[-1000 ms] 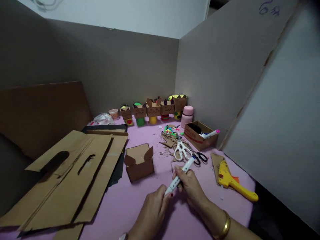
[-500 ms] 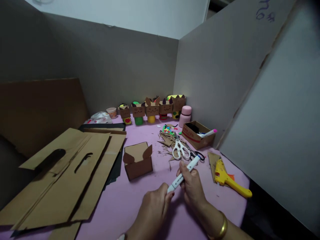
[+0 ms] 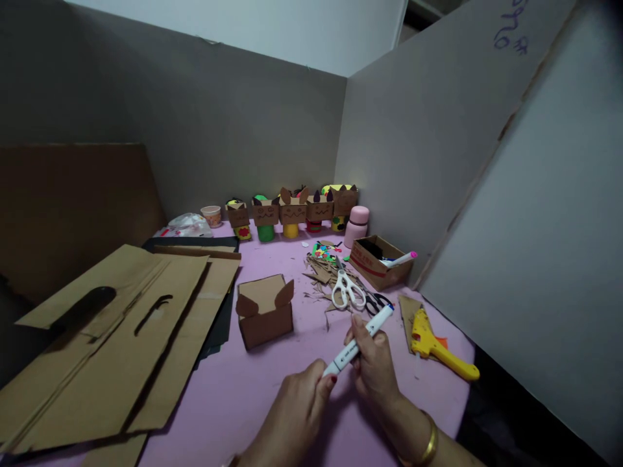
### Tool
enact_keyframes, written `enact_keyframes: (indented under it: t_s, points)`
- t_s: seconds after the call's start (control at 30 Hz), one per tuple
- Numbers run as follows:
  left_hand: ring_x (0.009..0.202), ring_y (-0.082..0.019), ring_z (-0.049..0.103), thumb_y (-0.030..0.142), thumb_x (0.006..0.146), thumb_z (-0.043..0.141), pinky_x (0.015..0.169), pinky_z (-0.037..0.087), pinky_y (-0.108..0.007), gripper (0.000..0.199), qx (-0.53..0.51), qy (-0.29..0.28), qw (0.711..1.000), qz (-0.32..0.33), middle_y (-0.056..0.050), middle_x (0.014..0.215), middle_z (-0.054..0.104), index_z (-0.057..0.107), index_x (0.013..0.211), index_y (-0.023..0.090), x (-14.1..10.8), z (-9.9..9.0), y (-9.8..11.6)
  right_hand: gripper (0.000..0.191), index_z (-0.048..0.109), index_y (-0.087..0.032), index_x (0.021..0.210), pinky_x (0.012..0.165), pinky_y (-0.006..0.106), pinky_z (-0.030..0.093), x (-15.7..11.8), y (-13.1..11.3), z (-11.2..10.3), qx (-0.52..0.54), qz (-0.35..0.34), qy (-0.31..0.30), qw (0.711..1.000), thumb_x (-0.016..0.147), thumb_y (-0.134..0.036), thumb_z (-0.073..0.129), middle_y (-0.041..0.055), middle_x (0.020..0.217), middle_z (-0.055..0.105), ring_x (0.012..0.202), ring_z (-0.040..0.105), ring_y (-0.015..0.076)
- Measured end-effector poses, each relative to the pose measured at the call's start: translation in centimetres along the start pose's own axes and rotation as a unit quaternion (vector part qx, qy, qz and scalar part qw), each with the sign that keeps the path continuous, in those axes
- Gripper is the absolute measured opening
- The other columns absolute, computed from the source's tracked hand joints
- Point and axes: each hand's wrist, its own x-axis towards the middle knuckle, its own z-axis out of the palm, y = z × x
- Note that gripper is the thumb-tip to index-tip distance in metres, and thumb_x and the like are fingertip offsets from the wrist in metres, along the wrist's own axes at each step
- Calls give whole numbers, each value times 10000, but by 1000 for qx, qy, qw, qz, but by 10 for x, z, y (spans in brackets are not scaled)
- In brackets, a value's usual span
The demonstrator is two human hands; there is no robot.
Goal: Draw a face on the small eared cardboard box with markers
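Pink covers the table (image 3: 209,402) in front of you, and brown sheets (image 3: 146,363) are stacked over its left side. The box (image 3: 267,327), with two ear shapes along its front edge, sits ahead of you and to the left, touching neither hand. Your left hand (image 3: 296,402) is the nearer one to it, and closes round the near end of the marker (image 3: 348,355). Your right hand (image 3: 374,363) grips the barrel farther up, so both are taken. Well to the right lies the glue gun (image 3: 433,344); the white scissors (image 3: 344,279) rest just beyond your right hand. The marker hangs above the table, its long axis slanting away and rightward, blue end outermost, pointing away from the box.
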Motion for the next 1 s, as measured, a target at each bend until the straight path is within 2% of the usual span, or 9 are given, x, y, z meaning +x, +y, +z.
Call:
enact_keyframes:
  t_s: [0.1, 0.17, 0.23, 0.37, 0.5, 0.6, 0.77, 0.87, 1.0]
  points:
    - [477, -170, 552, 362, 959, 239, 479, 304, -270, 305, 33, 47, 998, -13, -6, 553, 583, 421, 747, 239, -6, -3, -15, 479, 472, -189, 553, 319, 182, 215, 25, -15, -20, 29, -35, 78, 996, 823, -574, 566, -125, 400, 308, 314, 225, 24]
    - [471, -179, 550, 342, 970, 167, 468, 292, -278, 340, 50, 77, 996, -23, -14, 547, 567, 418, 768, 234, -7, -2, -23, 409, 498, -161, 660, 332, 155, 236, 41, -22, -30, 53, -59, 128, 989, 911, -485, 501, -129, 469, 348, 326, 245, 11]
    - [457, -152, 540, 370, 970, 192, 468, 317, -263, 342, 49, 64, 997, 9, 4, 556, 570, 421, 753, 237, -6, 2, -25, 424, 448, -178, 631, 314, 149, 211, 47, -23, -34, 73, -62, 142, 985, 844, -522, 575, -124, 467, 386, 318, 279, 8]
    - [570, -132, 576, 372, 959, 326, 531, 365, -247, 291, 53, 17, 997, 60, 3, 688, 626, 476, 750, 235, -3, 10, -14, 527, 432, -194, 575, 294, 156, 206, 43, -11, -25, 88, -43, 114, 989, 612, -638, 714, -128, 399, 376, 288, 288, 12]
    - [734, -177, 593, 357, 957, 334, 633, 403, -297, 271, 71, -24, 997, 28, -33, 842, 631, 525, 809, 235, -4, 9, -8, 527, 456, -191, 581, 290, 151, 188, 44, -7, -25, 84, -35, 115, 989, 583, -644, 725, -115, 419, 419, 292, 299, 12]
    - [859, -219, 586, 362, 955, 311, 718, 425, -349, 276, 73, -59, 996, 1, -44, 913, 610, 548, 880, 244, -3, 7, -10, 527, 461, -186, 574, 302, 147, 195, 48, -6, -30, 69, -42, 119, 990, 589, -643, 722, -109, 429, 424, 304, 303, 9]
    - [894, -233, 573, 323, 932, 353, 750, 416, -375, 224, 61, -84, 994, -29, -47, 952, 579, 551, 875, 236, -1, 5, -14, 512, 533, -178, 653, 321, 159, 210, 52, 1, -32, 6, -78, 102, 992, 684, -681, 624, -83, 442, 459, 349, 384, 44]
    - [891, -233, 571, 302, 897, 423, 749, 409, -372, 147, 58, -83, 995, -29, -42, 944, 583, 553, 875, 235, -1, 4, -14, 458, 588, -173, 745, 376, 182, 328, 54, 0, -28, -56, -111, 59, 991, 718, -627, 639, -63, 473, 522, 410, 469, 78]
    - [891, -225, 571, 312, 880, 458, 747, 408, -357, 122, 50, -77, 995, -22, -40, 953, 587, 549, 884, 231, -1, 3, -14, 358, 615, -164, 809, 510, 222, 452, 67, -8, -18, -141, -160, -34, 976, 788, -520, 646, -44, 601, 592, 528, 548, 95]
